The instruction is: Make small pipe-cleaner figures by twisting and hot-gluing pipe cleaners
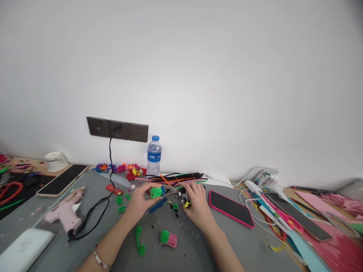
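Between the thumb and fingers of my left hand (139, 202) is a green fuzzy pipe-cleaner piece (155, 193) with blue at its right end. My right hand (196, 204) grips pliers (183, 197) with black and yellow handles; their metal jaws point left toward the green piece. Whether the jaws touch it I cannot tell. A loose blue pipe-cleaner bit (159, 205) lies just below. Nearer to me on the grey mat are a curled green pipe-cleaner piece (139, 241) and a green and pink bundle (168, 238).
Behind my hands lie pipe cleaners (187, 176) and a water bottle (154, 156). A pink glue gun (65, 211), its cord plugged into the wall, rests left. A pink-cased phone (231, 208) lies right, before cables and scissors (290, 222). A white box (25, 249) sits front left.
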Demonstrator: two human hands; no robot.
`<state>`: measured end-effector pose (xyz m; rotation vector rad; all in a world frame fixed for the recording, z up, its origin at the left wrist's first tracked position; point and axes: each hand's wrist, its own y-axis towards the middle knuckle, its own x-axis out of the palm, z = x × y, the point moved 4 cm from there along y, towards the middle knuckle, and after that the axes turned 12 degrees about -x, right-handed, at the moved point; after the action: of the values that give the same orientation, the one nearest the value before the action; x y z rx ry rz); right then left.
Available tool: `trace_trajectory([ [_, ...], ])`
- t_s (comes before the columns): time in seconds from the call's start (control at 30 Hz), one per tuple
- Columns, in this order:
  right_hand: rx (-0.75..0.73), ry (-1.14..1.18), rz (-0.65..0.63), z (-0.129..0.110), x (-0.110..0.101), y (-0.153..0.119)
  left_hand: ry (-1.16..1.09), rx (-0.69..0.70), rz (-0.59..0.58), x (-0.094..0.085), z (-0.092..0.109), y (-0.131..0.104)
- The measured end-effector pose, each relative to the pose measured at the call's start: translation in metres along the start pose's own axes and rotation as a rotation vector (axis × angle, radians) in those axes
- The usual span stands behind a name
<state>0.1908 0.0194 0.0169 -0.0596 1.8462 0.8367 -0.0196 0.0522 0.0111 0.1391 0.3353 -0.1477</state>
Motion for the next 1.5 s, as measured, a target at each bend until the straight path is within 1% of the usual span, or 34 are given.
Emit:
trace_trajectory([
  [0.1, 0.000, -0.021, 0.005, 0.000, 0.001, -0.001, 0.007, -0.005, 0.008, 0.000, 0.000, 0.000],
  [0.23, 0.007, -0.032, 0.026, 0.002, 0.000, -0.001, -0.074, -0.097, 0.008, 0.002, -0.003, 0.002],
  [0.33, 0.059, 0.024, 0.016, 0.004, -0.001, -0.002, -0.173, -0.164, 0.021, 0.002, -0.004, 0.003],
  [0.43, 0.093, 0.106, -0.015, 0.004, -0.001, -0.002, -0.179, -0.188, 0.046, 0.001, -0.004, 0.003],
  [0.57, 0.086, 0.126, -0.016, 0.001, -0.001, -0.001, -0.128, -0.158, 0.063, 0.001, -0.002, 0.002],
  [0.67, 0.091, 0.073, -0.006, 0.000, 0.002, -0.001, -0.113, -0.142, 0.074, 0.001, -0.002, 0.001],
  [0.83, 0.088, -0.022, -0.007, -0.003, 0.007, -0.001, -0.122, -0.133, 0.054, 0.003, -0.004, 0.001],
  [1.17, 0.099, 0.040, -0.023, -0.006, 0.008, -0.001, -0.112, -0.137, 0.046, 0.003, -0.001, 0.000],
  [1.3, 0.081, 0.014, -0.016, -0.005, 0.009, -0.001, -0.079, -0.111, 0.079, 0.002, -0.003, 0.000],
  [1.5, 0.085, -0.079, -0.040, -0.007, 0.008, -0.002, 0.015, -0.082, 0.137, 0.000, -0.006, 0.001],
])
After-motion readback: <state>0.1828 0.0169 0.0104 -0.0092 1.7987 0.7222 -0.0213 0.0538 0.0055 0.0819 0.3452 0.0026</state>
